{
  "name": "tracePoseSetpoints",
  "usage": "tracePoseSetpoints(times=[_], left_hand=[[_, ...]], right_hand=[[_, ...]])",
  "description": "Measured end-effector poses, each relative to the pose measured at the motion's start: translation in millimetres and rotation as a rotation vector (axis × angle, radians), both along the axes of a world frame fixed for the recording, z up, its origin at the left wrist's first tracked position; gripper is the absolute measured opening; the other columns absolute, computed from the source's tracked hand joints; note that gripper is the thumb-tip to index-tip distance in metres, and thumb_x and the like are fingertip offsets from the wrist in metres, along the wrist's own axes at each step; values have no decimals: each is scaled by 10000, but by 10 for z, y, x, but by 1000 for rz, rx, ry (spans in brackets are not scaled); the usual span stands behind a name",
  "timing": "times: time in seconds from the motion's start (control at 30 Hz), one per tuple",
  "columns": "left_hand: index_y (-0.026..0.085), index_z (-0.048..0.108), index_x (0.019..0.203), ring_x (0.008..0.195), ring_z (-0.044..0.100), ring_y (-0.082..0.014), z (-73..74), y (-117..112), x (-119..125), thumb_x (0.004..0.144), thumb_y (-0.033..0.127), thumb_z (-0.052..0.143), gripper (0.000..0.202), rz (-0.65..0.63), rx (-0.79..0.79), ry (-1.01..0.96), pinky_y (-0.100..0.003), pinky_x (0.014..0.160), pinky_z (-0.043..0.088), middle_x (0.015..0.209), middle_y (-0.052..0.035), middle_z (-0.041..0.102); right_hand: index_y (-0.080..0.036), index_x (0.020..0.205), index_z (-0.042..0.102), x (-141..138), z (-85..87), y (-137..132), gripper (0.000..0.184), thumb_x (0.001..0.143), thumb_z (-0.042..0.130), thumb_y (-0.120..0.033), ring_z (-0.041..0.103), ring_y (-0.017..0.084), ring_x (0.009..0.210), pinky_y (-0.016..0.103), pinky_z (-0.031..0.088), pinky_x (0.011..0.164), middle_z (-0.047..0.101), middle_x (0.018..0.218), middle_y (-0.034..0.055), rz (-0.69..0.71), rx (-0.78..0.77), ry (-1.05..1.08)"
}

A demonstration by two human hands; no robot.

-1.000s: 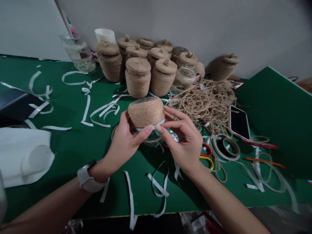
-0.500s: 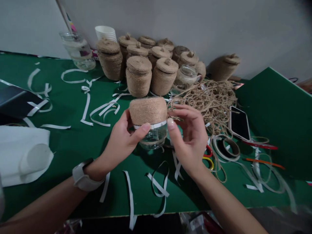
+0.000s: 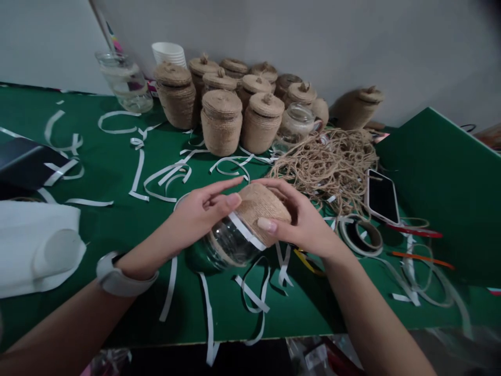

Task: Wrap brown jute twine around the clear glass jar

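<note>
A glass jar (image 3: pixel 225 243), part wrapped in jute twine (image 3: pixel 260 209), is tilted above the table, its bare glass end toward the lower left. A white tape strip (image 3: pixel 246 230) rings it where twine meets glass. My right hand (image 3: pixel 299 219) is closed around the wrapped part, thumb in front and fingers behind. Beside the jar's upper left side, my left hand (image 3: pixel 199 211) has its fingers stretched out and apart; whether it touches the glass is not clear. Yellow-handled scissors (image 3: pixel 309 261) lie partly hidden under my right wrist.
Several twine-covered lidded jars (image 3: pixel 222 125) stand at the back. A heap of loose twine (image 3: pixel 332 162), a phone (image 3: pixel 382 196) and a tape roll (image 3: pixel 360 237) lie to the right. White strips (image 3: pixel 209 313) litter the green table (image 3: pixel 129 235). A bare glass jar (image 3: pixel 125 81) stands back left.
The jar has come lower and tipped over from nearly upright. My right hand has closed around the twine-wrapped part, while my left hand's fingers have straightened and loosened from it.
</note>
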State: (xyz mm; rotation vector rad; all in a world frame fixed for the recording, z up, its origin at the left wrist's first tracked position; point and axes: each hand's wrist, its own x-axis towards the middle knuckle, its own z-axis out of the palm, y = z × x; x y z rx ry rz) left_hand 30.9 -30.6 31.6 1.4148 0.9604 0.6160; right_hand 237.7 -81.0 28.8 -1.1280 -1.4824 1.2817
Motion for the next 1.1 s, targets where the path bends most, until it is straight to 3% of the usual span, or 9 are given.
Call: tracePoseSetpoints(times=[0.17,0.3,0.37,0.5,0.67,0.8,0.93,1.0,1.1], left_hand=[[195,602,1222,1037,686,-267,3,-3,24,883,597,577,527,292,119,-185,-352,820,582,1202,-107,691],[229,496,1344,1166,635,-271,-58,-27,59,807,456,731,628,232,185,-197,-364,907,574,1359,-86,609],[239,458,1392,1229,599,-282,-77,-44,66,783,427,761,705,209,197,-174,-388,967,554,1411,-84,572],[252,531,1354,1258,577,-306,-56,-69,38,768,409,784,657,245,263,-98,-412,994,541,1384,-74,596],[264,548,1342,1252,576,-318,-18,-85,25,741,371,807,663,225,351,-70,-440,1009,530,1392,-83,582],[254,504,1359,1255,573,-315,-30,-90,42,732,353,810,704,252,338,-96,-461,1038,506,1386,-99,570],[262,459,1381,1293,538,-306,-59,-97,55,752,325,793,715,254,346,-104,-440,1045,506,1452,-104,495],[257,453,1377,1292,539,-298,-68,-100,63,762,327,784,702,255,341,-128,-425,1040,514,1464,-108,475],[246,451,1365,1283,549,-293,-68,-102,75,773,333,772,679,242,317,-174,-423,1035,519,1444,-115,494]], right_hand=[[-296,1212,474,-156,-109,9,630,701,782,-500,577,233,1153,416,496,993,570,1257,55,-328,73,66],[-297,1194,405,-270,-200,19,652,704,740,-566,554,261,1210,446,510,987,530,1314,80,-445,0,203],[-293,1163,389,-284,-206,13,670,676,758,-569,567,267,1185,438,537,939,529,1287,84,-436,-44,219],[-305,1203,384,-258,-150,-4,754,628,814,-539,623,237,1021,407,566,838,569,1171,62,-326,-52,93],[-269,1106,468,-297,-156,-1,499,774,699,-561,593,202,1042,387,509,925,591,1131,42,-338,78,-83],[-260,1052,449,-330,-186,2,424,832,629,-575,586,185,1064,357,505,929,588,1113,41,-356,91,-39],[-269,1030,406,-309,-156,-1,507,765,700,-587,633,185,1000,355,547,865,623,1096,27,-292,-111,119],[-286,1082,389,-301,-155,0,541,760,713,-575,656,188,968,358,566,834,643,1108,21,-252,-185,204],[-307,1208,402,-308,-182,8,593,772,702,-572,637,205,1096,379,547,940,631,1225,31,-238,-154,238]])
